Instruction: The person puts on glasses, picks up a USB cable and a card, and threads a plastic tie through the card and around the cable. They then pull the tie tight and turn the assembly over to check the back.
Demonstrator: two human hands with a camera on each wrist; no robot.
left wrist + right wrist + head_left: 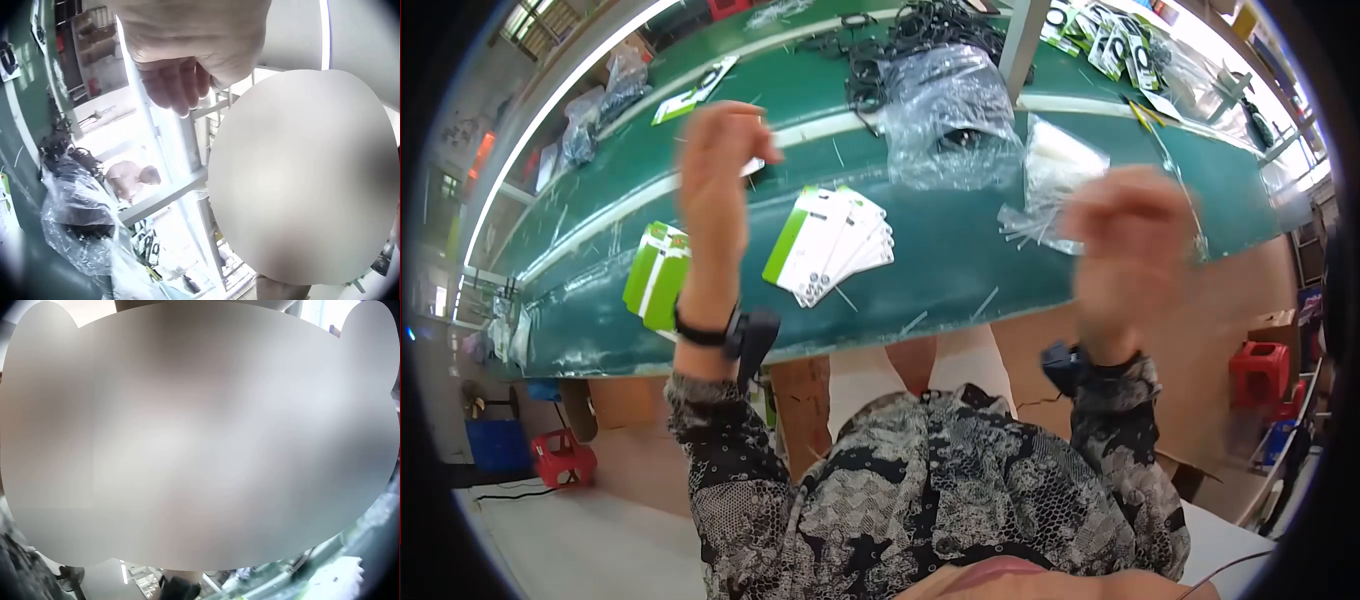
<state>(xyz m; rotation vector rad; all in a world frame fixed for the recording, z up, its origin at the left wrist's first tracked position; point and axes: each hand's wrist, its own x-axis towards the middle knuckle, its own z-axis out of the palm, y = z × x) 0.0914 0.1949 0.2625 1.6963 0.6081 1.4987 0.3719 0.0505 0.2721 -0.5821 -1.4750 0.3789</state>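
My left hand [720,165] is raised over the left part of the green table, fingers loosely bent and nothing visible in them. The left wrist view shows the same bent fingers [178,84] against the bright room. My right hand [1135,225] is raised at the right, blurred, overlapping a bag of white strips [1060,165]; whether it holds anything I cannot tell. Between the hands lies a fanned stack of white-and-green cards [835,245]. Another stack of green cards [658,275] lies beside the left forearm. A blurred patch covers most of the right wrist view.
A clear plastic bag [950,120] with dark contents lies mid-table, before a heap of black cables [940,35]. Packaged cards [1105,40] are piled at the back right. A metal post [1022,45] rises behind the bag. Red stools [563,460] stand on the floor.
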